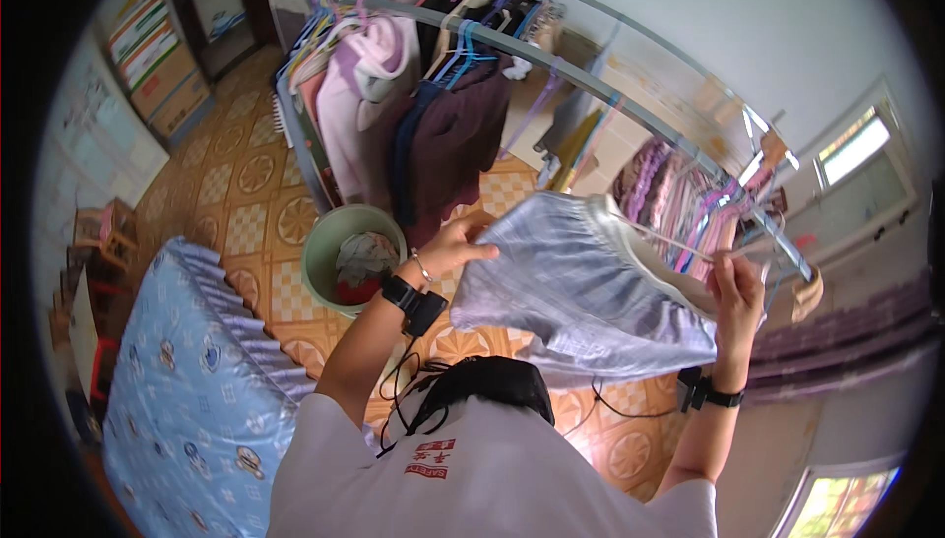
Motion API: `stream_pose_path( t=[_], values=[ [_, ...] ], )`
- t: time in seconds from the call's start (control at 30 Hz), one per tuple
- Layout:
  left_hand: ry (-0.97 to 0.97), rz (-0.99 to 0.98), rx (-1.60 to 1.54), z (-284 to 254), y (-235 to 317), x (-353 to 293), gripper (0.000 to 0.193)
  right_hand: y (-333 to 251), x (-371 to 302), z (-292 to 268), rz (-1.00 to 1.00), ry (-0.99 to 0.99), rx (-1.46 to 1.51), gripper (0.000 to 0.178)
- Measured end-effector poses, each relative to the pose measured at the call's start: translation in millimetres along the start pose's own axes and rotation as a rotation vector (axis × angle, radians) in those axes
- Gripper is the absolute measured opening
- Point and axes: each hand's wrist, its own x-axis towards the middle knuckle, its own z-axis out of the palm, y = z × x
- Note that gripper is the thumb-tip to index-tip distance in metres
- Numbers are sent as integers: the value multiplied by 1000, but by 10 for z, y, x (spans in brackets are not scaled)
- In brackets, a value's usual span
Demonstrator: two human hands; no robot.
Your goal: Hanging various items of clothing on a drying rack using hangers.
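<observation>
Garment: the grey-blue garment (551, 257) is in the air before my chest, stretched between my two hands, above the floor; its cloth falls in soft folds.
Waistband: the white, gathered waistband (635, 257) is on the side away from me and slants down toward my right.
Left grip: my left grip (458, 246) is grasping the garment at its left edge, with the thumb lying on the cloth.
Right grip: my right grip (736, 294) is clenched at the right end of the waistband, fingers bent; one thin pale strip (664, 241) runs to it, but I cannot tell if this is a cord or a part of a hanger.
Wrists: I wear a black device (418, 310) on the left and another dark device (697, 392) on the right.
Bucket: the green bucket (320, 260) stands on the floor, to the left of the garment, with grey cloth (366, 258) and red cloth (356, 291) inside.
Rail: beyond the garment, a grey rail (532, 43) carries a pink hooded garment (359, 120), a dark maroon garment (458, 134) and, near my right hand, many coloured hangers (694, 228).
Floor: orange patterned tiles (254, 174).
Left side: a blue cover (182, 371) with cartoon figures and a ruffled edge.
Far left: stacked cardboard boxes (167, 80).
Right side: a purple curtain (837, 356).
</observation>
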Motion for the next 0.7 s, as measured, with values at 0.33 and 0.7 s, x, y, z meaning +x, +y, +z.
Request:
stream_pose_path(
  t=[0.33,0.7],
  values=[
    [-259,-133,147,363,362,-417,31,276,-356,-36,156,-355,-69,20],
    [490,212,474,617,293,-381,33,456,-680,371,345,-267,109,21]
  ],
)
